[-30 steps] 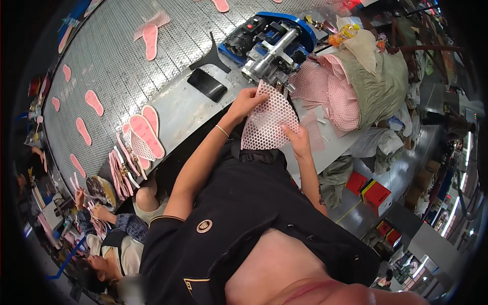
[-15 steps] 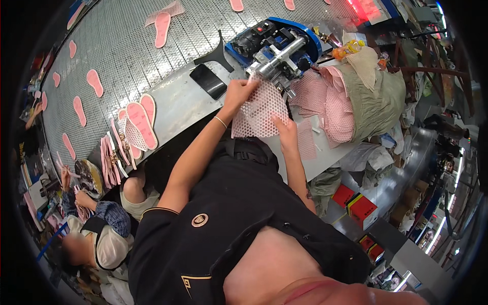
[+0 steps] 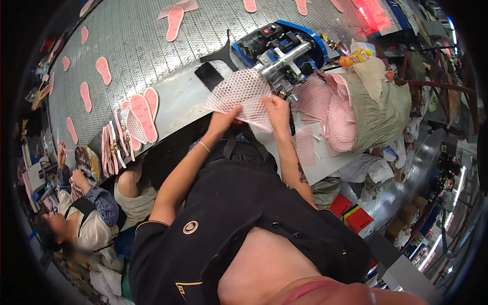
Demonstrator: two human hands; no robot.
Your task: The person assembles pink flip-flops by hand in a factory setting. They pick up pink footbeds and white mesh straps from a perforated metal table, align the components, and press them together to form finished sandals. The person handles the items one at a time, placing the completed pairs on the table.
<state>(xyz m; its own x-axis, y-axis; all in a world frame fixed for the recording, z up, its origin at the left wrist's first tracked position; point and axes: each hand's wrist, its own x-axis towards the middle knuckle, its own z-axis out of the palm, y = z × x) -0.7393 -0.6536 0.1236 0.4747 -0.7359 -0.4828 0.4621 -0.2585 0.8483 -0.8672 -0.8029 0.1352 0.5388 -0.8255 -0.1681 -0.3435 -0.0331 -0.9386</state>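
Note:
A pale pink perforated sheet with a rounded far edge is stretched between my two hands, above the table's near edge. My left hand pinches its near left edge, thumb on top. My right hand is closed on its right edge, fingers curled. Just beyond the sheet stands a small metal machine with a blue rim and a silver cylinder. The sheet's far right part lies close by that cylinder; whether they touch I cannot tell. Partly behind the sheet's left side is a black phone.
Pink perforated pieces fill a green cloth bundle at right, with an orange-yellow bottle beyond. Stacked pink insoles and hanging straps are at left. Insoles lie along a mesh conveyor. Another person sits lower left.
The sheet has swung left and turned, its rounded edge now far. My left hand has gone from its top by the machine down to the near edge; my right hand has risen slightly.

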